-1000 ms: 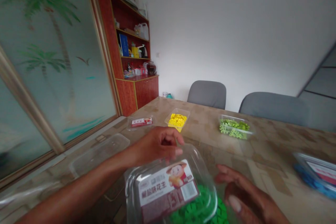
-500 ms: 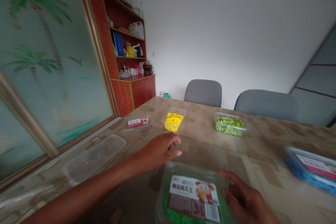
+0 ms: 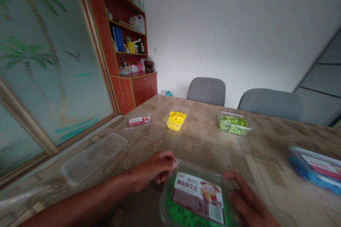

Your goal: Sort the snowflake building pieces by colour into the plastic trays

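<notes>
A clear plastic box of green pieces (image 3: 195,200) sits near the table's front edge, its lid closed and bearing a red and white label. My left hand (image 3: 157,168) rests against the box's left rim with fingers curled on it. On the box's right side my right hand (image 3: 246,204) presses the lid edge. Both hands grip the box between them.
On the patterned table (image 3: 202,142) stand an open box of yellow pieces (image 3: 176,119), an open box of light green pieces (image 3: 232,124), a labelled lid (image 3: 137,121), a clear empty lid (image 3: 93,156) and a blue-filled box (image 3: 315,168). Two grey chairs stand behind.
The lid, held tilted above the green box a second ago, now lies flat and shut on it. My left hand drew back from the far side to the box's left rim.
</notes>
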A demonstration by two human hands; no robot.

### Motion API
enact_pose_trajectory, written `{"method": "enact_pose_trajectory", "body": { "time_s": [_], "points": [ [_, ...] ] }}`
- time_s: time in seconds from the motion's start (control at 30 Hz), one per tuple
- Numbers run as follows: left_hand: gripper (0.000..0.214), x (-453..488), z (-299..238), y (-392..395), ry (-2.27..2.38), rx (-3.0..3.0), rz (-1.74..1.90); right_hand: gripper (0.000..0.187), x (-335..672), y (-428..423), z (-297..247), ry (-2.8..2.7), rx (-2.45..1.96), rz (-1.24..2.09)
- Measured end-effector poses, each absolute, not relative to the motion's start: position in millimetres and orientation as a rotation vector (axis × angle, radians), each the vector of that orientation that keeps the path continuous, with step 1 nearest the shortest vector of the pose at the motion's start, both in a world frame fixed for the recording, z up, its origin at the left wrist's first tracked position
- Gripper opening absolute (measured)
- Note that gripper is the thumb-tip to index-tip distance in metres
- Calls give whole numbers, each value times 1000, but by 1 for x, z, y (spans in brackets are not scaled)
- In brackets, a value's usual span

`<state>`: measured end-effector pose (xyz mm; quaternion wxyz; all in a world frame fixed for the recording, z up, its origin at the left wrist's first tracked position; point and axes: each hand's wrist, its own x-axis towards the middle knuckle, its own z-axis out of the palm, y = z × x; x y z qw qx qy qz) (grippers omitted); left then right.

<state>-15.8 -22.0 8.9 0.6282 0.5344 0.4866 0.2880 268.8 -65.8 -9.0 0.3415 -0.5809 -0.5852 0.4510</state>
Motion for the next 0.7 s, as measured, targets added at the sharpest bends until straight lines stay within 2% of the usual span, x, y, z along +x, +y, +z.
{"method": "enact_pose_trajectory", "body": {
  "time_s": [0.13,0.33,0.7],
  "points": [
    [33,-18,8,-23,1078,1149,650,65,265,-57,-7,-1435,-1570,1321],
    [36,-17,10,-25,1010,1046,662,58,257,-42,1,-1378,-1556,1215],
    [38,-14,5,-19,906,807,631,55,260,-32,-8,-1320,-1522,1355]
  ]
}}
